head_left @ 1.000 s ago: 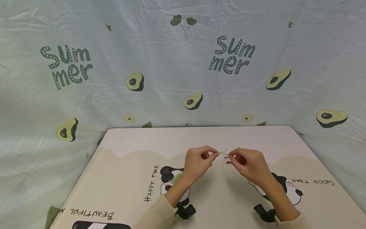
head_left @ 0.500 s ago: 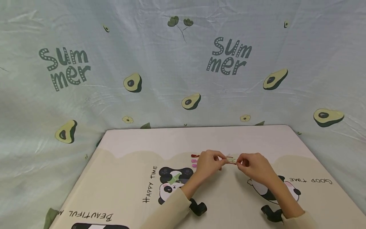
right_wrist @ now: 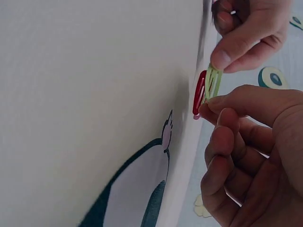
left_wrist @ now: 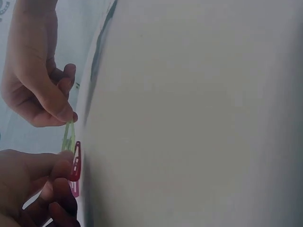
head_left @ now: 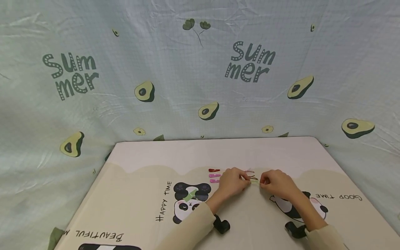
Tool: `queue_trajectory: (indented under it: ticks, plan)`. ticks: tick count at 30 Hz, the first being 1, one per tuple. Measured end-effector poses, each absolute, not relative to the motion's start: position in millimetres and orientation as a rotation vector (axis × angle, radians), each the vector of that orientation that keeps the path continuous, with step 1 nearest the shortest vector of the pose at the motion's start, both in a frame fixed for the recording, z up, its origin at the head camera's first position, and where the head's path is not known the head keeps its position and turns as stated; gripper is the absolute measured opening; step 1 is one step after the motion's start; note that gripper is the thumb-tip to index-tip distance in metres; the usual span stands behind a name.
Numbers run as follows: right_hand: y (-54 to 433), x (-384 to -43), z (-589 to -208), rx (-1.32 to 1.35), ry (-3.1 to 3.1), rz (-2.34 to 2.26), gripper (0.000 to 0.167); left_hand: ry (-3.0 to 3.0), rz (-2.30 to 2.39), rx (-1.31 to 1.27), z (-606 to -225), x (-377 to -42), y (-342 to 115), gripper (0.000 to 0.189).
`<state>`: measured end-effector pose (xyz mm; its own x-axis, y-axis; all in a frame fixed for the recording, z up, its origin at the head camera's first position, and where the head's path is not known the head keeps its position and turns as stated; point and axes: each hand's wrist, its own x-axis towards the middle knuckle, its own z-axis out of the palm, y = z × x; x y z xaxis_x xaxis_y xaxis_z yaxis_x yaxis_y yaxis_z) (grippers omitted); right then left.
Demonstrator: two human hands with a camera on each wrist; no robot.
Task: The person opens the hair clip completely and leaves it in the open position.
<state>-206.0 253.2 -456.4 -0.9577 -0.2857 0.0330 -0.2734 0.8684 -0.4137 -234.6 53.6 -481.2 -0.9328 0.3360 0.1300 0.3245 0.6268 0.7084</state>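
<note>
Since half a second ago, left hand (head_left: 233,182) and right hand (head_left: 279,184) have shifted towards the person, bringing the green clip (right_wrist: 214,83) to the near side of a red clip (right_wrist: 199,94). Each hand pinches one end between thumb and forefinger, barely parted, so the clip sits between the two grips, its long axis running from hand to hand, neither clearly nearer. Knuckles up, wrists reach in from the near side; whether the clip touches the table (head_left: 156,152) is unclear
</note>
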Motion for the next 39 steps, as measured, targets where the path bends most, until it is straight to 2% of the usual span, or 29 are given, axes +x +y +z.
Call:
queue_trajectory:
  ticks: [12,23,39]
  plan:
    - [257.1,-214.7,-468.7,-0.448,2.936,-0.734,0.011,2.838,1.125,0.552,-486.8,-237.8,53.8,0.005]
    - [256.8,-213.9,-466.9,-0.409,2.921,-0.722,0.005,2.845,1.093,0.546,-484.4,-237.4,53.4,0.003]
    - [257.6,-209.5,-461.5,-0.387,2.883,-0.755,0.007,2.805,1.107,0.539,-482.6,-238.5,51.1,0.008]
